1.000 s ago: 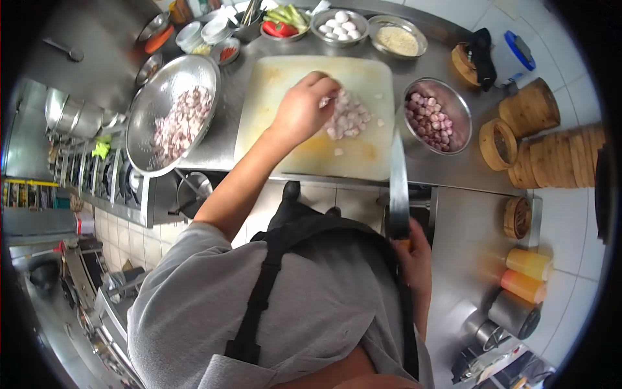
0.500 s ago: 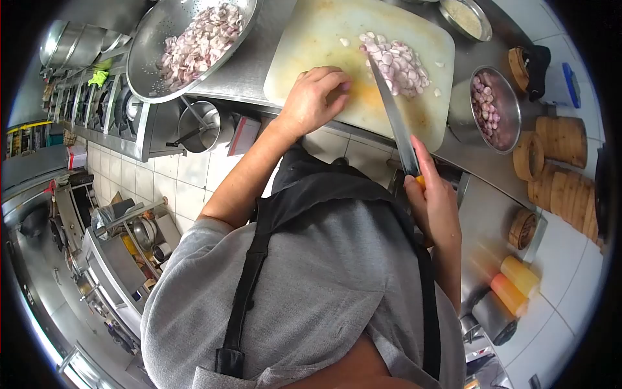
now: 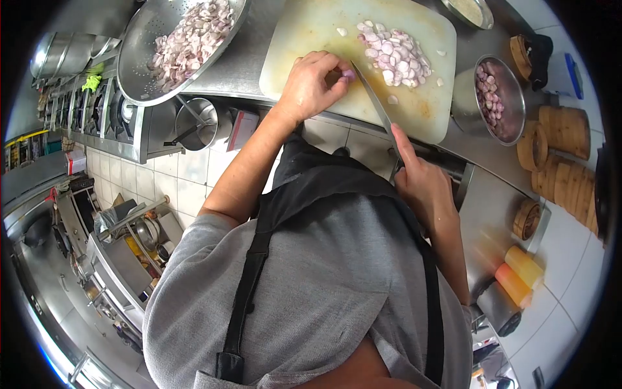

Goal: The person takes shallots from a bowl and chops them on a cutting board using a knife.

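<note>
My left hand (image 3: 313, 85) is over the left part of the cutting board (image 3: 311, 29), its fingertips closed on a small purple shallot (image 3: 349, 74). My right hand (image 3: 421, 178) grips a long knife (image 3: 376, 100) at the board's near edge, its index finger along the top of the blade. The knife's tip lies close beside the shallot. A pile of cut shallot pieces (image 3: 396, 55) sits on the board's right half, with a few loose pieces around it.
A steel colander (image 3: 139, 71) of sliced shallots stands left of the board. To the right are a steel bowl (image 3: 512, 91) of whole shallots, bamboo steamers (image 3: 564, 133) and a dish of pale grains (image 3: 468, 11). Orange and yellow containers (image 3: 513, 285) stand lower right.
The view has shifted. My left hand has come back from the pile toward the board's left part and now pinches a shallot. My right hand has raised the knife from beside the board onto it.
</note>
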`<state>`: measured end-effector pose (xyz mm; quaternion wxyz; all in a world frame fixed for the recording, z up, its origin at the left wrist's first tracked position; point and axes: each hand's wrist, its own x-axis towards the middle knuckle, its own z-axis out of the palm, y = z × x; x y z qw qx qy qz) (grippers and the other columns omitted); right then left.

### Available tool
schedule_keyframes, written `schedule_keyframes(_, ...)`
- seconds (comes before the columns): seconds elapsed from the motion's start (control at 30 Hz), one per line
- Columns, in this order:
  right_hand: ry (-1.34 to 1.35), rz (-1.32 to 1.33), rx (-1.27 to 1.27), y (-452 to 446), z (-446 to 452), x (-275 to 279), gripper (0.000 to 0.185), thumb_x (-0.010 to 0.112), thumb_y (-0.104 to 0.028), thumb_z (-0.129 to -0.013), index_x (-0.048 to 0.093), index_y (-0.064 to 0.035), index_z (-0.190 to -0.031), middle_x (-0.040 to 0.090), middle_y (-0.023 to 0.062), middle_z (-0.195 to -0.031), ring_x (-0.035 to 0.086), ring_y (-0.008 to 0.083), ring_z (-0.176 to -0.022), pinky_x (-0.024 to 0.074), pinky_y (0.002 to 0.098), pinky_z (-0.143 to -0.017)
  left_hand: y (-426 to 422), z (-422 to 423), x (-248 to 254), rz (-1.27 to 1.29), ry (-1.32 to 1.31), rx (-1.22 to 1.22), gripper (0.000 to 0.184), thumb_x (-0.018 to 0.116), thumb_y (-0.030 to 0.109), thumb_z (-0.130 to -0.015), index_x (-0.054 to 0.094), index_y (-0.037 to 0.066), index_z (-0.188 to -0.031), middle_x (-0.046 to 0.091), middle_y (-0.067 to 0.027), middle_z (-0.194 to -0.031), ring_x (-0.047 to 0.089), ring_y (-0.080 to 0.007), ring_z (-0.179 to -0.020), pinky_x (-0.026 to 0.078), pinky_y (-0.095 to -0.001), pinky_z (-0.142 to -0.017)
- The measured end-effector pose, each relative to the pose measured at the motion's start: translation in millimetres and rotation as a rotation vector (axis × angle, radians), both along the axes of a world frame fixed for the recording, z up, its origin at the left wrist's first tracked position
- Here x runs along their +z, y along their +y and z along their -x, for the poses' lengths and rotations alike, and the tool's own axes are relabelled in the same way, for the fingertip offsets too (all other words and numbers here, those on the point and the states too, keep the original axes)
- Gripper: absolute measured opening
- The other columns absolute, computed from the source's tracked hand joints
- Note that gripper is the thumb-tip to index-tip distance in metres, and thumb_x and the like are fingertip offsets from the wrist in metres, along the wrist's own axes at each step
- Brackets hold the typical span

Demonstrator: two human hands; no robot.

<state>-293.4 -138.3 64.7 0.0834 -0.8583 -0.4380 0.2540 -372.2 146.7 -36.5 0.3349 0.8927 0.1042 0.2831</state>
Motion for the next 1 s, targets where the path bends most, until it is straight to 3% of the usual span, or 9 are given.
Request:
schedule_keyframes(0.27,0.018,0.003,-0.01,7.0,-3.0,-2.2,0.084,0.058,-0.01,-0.092,0.032,-0.0269,-0.17,0.072,0.0247,-0.081,0.071,0.0477,-0.077,0.0559,0.0602,-0.081,0.0,-7.9,1.2,0.028,0.003,-0.036,0.014,0.079,0.009,-0.083,0.072,0.006,-0.095,0.072,-0.0099,-0.089,0.071,-0.0309,-0.083,0.058,-0.041,-0.074)
schedule_keyframes(0.47,-0.149,-0.035,0.046,-6.8,8.0,16.5,0.086,0.061,-0.007,-0.09,0.037,-0.0287,-0.169,0.07,0.0223,-0.077,0.071,0.0444,-0.07,0.0563,0.0584,-0.071,-4.2,-10.0,0.4,0.055,0.024,-0.005,0.015,0.078,0.009,-0.082,0.071,0.006,-0.095,0.069,-0.0087,-0.087,0.07,-0.0257,-0.076,0.057,-0.0377,-0.068)
schedule_keyframes(0.77,-0.141,-0.01,0.072,3.4,0.4,-8.8,0.086,0.06,-0.008,-0.09,0.036,-0.03,-0.17,0.07,0.0225,-0.075,0.071,0.0437,-0.069,0.0568,0.0575,-0.069,-3.1,-9.8,-1.2,0.002,0.003,-0.017,0.015,0.078,0.009,-0.083,0.072,0.006,-0.095,0.07,-0.0087,-0.088,0.07,-0.027,-0.076,0.058,-0.038,-0.069)
schedule_keyframes(0.83,-0.166,0.014,0.055,5.5,0.0,-10.0,0.091,0.059,-0.006,-0.083,0.039,-0.0339,-0.168,0.071,0.019,-0.074,0.07,0.0423,-0.068,0.0555,0.0588,-0.07,-1.4,-9.7,-1.2,0.017,0.003,-0.017,0.014,0.078,0.009,-0.083,0.072,0.006,-0.095,0.07,-0.0088,-0.089,0.07,-0.027,-0.076,0.058,-0.0379,-0.069)
schedule_keyframes(1.0,-0.181,-0.017,0.058,2.2,2.0,-3.0,0.088,0.059,-0.007,-0.087,0.038,-0.0322,-0.168,0.07,0.0201,-0.073,0.07,0.0433,-0.068,0.0564,0.059,-0.071,-4.4,-9.7,-0.5,0.078,0.02,0.009,0.011,0.078,0.009,-0.086,0.072,0.006,-0.095,0.071,-0.009,-0.089,0.07,-0.0266,-0.076,0.058,-0.0374,-0.068)
